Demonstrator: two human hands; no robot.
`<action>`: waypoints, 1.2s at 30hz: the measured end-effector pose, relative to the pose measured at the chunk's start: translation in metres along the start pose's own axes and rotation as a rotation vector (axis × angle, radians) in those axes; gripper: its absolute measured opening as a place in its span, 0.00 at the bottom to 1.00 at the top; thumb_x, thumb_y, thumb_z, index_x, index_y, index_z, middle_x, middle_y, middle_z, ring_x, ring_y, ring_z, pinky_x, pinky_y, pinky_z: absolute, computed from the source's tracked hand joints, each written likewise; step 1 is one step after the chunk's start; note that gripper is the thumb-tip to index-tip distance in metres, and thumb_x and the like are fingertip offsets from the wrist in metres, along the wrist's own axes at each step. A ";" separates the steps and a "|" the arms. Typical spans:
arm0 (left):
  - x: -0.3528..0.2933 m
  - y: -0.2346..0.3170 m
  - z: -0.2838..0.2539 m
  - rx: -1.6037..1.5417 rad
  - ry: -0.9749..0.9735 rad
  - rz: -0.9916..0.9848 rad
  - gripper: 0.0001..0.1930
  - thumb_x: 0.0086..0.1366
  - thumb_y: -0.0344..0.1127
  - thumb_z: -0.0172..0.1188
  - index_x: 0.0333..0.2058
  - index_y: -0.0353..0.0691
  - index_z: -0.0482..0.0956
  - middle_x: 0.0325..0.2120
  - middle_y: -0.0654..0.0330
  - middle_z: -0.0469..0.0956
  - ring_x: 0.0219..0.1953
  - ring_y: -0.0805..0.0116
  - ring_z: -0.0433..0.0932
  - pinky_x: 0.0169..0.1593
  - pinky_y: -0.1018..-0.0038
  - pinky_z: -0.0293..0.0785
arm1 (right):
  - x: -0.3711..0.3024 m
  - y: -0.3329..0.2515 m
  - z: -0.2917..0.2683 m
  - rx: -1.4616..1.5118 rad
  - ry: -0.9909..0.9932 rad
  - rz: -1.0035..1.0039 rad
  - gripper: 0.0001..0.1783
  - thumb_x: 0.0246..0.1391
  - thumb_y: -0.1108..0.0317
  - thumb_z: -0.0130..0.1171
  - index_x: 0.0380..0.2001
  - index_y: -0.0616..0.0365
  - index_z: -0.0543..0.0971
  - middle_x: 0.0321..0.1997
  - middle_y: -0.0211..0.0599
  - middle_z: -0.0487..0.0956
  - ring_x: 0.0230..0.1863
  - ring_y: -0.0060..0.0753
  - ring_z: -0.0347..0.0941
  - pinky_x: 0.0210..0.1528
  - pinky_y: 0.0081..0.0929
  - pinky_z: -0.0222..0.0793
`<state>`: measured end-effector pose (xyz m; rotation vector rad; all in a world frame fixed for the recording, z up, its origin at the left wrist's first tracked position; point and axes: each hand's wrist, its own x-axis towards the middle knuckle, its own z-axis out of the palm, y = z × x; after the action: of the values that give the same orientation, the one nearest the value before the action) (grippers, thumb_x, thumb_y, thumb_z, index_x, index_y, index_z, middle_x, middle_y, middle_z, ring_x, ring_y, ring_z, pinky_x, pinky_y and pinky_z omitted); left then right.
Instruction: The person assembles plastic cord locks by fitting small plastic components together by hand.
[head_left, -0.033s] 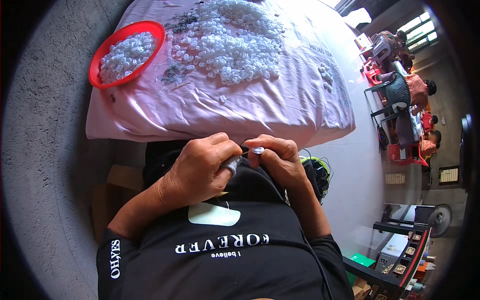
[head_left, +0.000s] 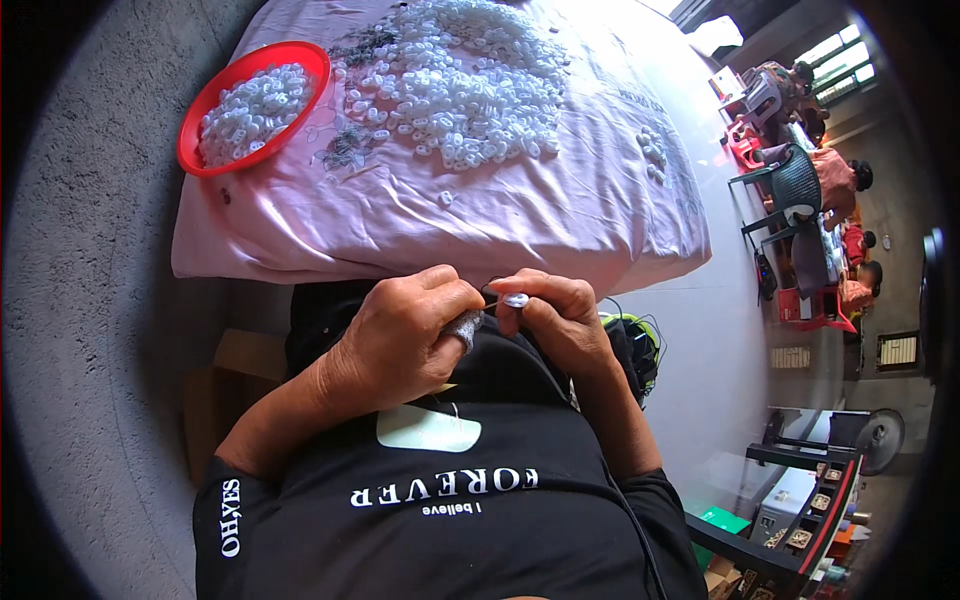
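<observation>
Just off the near edge of the pink-covered table, my two hands face each other, fingertips nearly meeting. My right hand (head_left: 556,318) is closed, pinching a small white oval plastic piece (head_left: 516,300) with holes in it. Beside it a thin dark loop (head_left: 490,284) shows at the fingertips. My left hand (head_left: 405,325) is also closed; a grey wrap (head_left: 464,330) covers part of a digit. A thin tan sliver (head_left: 489,306) spans the small gap between the hands; what the left fingers grip is mostly hidden.
Many similar white pieces (head_left: 480,90) are heaped on the pink cloth (head_left: 330,230). A red basin (head_left: 318,80) of them stands at the left, with dark tangles (head_left: 345,148) between. A grey wall (head_left: 90,250) rises at the left. People (head_left: 835,180) sit far right near chairs.
</observation>
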<state>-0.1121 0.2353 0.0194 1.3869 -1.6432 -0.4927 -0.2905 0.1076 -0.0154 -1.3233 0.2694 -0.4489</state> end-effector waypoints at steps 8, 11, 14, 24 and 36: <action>0.002 0.000 0.003 -0.004 -0.014 0.006 0.13 0.47 0.16 0.57 0.34 0.32 0.76 0.25 0.52 0.73 0.25 0.56 0.76 0.29 0.69 0.72 | -0.001 0.002 0.001 0.000 0.016 0.039 0.15 0.61 0.70 0.51 0.46 0.70 0.77 0.30 0.34 0.75 0.32 0.22 0.70 0.37 0.19 0.66; 0.002 -0.001 0.003 -0.048 0.001 0.006 0.13 0.47 0.16 0.57 0.34 0.32 0.76 0.25 0.53 0.73 0.25 0.58 0.76 0.29 0.70 0.71 | -0.002 0.003 0.001 0.067 0.021 0.050 0.17 0.62 0.66 0.53 0.47 0.69 0.77 0.30 0.34 0.75 0.31 0.22 0.70 0.36 0.18 0.65; 0.002 -0.003 0.004 -0.069 0.004 0.003 0.12 0.48 0.15 0.57 0.34 0.31 0.76 0.25 0.53 0.73 0.24 0.59 0.76 0.29 0.71 0.71 | -0.002 0.004 0.000 0.075 0.015 0.043 0.18 0.62 0.64 0.54 0.47 0.69 0.77 0.30 0.34 0.75 0.31 0.22 0.69 0.35 0.18 0.65; 0.001 0.000 0.001 -0.019 -0.001 -0.008 0.12 0.48 0.17 0.57 0.33 0.31 0.76 0.23 0.53 0.73 0.23 0.59 0.75 0.27 0.70 0.70 | -0.002 0.002 0.000 0.085 0.033 0.050 0.18 0.62 0.66 0.53 0.47 0.70 0.76 0.30 0.33 0.74 0.31 0.20 0.69 0.34 0.16 0.64; 0.004 -0.002 0.005 0.030 -0.024 -0.040 0.12 0.46 0.18 0.55 0.32 0.31 0.76 0.23 0.52 0.73 0.24 0.57 0.76 0.28 0.69 0.70 | -0.001 0.000 0.004 -0.049 0.033 0.051 0.14 0.61 0.74 0.49 0.46 0.68 0.77 0.31 0.33 0.76 0.33 0.21 0.70 0.39 0.19 0.68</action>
<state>-0.1147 0.2302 0.0168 1.4433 -1.6512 -0.5110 -0.2897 0.1118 -0.0149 -1.3552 0.3425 -0.4238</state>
